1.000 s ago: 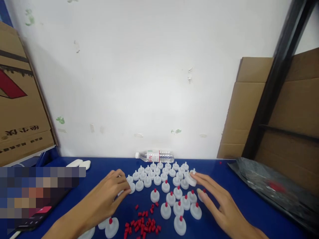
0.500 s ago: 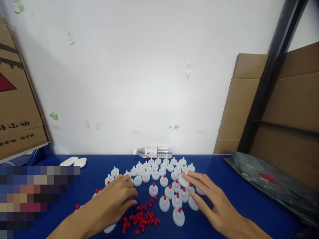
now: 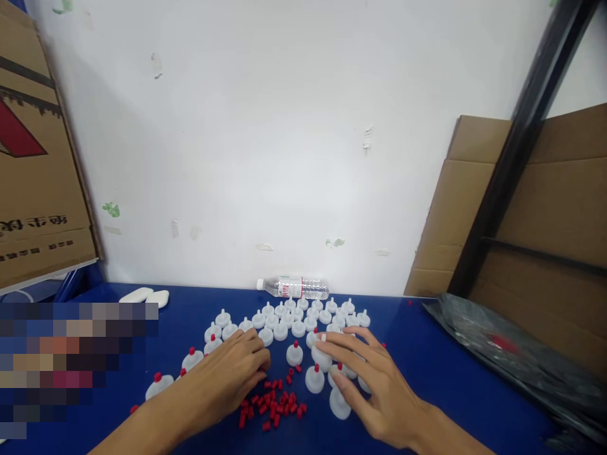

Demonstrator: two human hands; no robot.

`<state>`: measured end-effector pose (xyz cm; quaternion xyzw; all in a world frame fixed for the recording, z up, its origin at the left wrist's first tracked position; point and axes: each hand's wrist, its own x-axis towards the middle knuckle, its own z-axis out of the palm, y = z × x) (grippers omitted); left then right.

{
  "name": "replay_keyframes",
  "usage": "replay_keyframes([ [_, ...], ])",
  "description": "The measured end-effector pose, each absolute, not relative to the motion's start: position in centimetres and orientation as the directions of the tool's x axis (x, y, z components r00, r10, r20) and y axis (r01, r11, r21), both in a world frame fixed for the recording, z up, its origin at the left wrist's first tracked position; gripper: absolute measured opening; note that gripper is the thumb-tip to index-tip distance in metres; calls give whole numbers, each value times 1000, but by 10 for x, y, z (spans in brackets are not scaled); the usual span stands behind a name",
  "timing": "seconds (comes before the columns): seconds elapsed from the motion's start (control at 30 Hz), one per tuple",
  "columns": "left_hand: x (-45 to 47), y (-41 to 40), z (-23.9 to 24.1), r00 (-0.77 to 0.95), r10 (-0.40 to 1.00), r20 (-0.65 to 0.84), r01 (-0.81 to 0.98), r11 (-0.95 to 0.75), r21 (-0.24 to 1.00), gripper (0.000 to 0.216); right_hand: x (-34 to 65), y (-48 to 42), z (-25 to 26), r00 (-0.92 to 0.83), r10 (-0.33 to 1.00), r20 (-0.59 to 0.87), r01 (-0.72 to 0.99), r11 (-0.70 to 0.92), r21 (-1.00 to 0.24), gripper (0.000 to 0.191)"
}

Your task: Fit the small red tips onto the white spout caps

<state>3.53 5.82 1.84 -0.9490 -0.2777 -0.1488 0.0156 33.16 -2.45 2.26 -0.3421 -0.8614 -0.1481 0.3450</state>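
Dozens of white nozzle lids (image 3: 280, 332) stand with their tips up on a blue bench (image 3: 408, 354), and most of them gather in a loose cluster towards the back. The right hand (image 3: 379, 385) has its thumb and fingers bent around one bare-tipped nozzle lid (image 3: 322, 360), gripping it near the nozzle, among several red-capped lids (image 3: 315, 380) close under the fingers. The left hand (image 3: 237, 366) is curled, fingertips pointing down beside a heap of small red caps (image 3: 274, 404); whether it pinches a cap is hidden. The heap lies scattered between the two hands, nearer the person than the cluster. More lids with red tips run along the outer side of the left forearm, and a lone red-capped lid (image 3: 294, 356) sits just behind the heap.

A clear plastic bottle (image 3: 294, 288) with a white cap lies on its side against the white wall (image 3: 265, 139). Two white oval objects (image 3: 158, 298) rest at the back left, near a printed cardboard box (image 3: 42, 183). On the right are a grey plastic bag (image 3: 497, 360), cardboard panels (image 3: 436, 215) and a slanting black post (image 3: 515, 170).
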Motion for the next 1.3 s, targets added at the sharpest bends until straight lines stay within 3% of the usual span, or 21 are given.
replay_keyframes([
  [0.17, 38, 57, 20, 790, 401, 465, 448, -894, 10, 21, 294, -27, 40, -370, 453, 811, 631, 764, -138, 28],
  [0.27, 38, 54, 26, 739, 298, 604, 386, -922, -18, 26, 278, -28, 46, -315, 535, 784, 560, 772, -302, 19],
  [0.33, 39, 50, 34, 678, 244, 693, 361, -932, -25, 36, 275, -27, 45, -336, 560, 758, 522, 780, -344, 15],
  [0.43, 46, 43, 48, 597, 197, 778, 329, -944, -14, 36, 281, -27, 37, -394, 522, 757, 557, 790, -255, 15],
  [0.63, 71, 32, 55, 493, 234, 838, 233, -964, 132, 13, 301, -26, 32, -468, 430, 772, 666, 746, -12, 16],
  [0.87, 67, 23, 39, 458, 143, 878, 231, -972, 37, 13, 304, -30, 36, -503, 349, 791, 622, 781, 51, 16],
  [1.0, 63, 21, 33, 466, 160, 870, 187, -979, 80, 14, 297, -32, 34, -541, 264, 798, 565, 818, 113, 8],
  [1.1, 64, 21, 27, 476, 175, 862, 161, -981, 110, 13, 297, -32, 33, -578, 272, 769, 539, 835, 110, 6],
  [1.3, 64, 23, 23, 534, 142, 834, 174, -983, 56, 9, 301, -34, 32, -609, 277, 743, 524, 844, 114, 7],
])
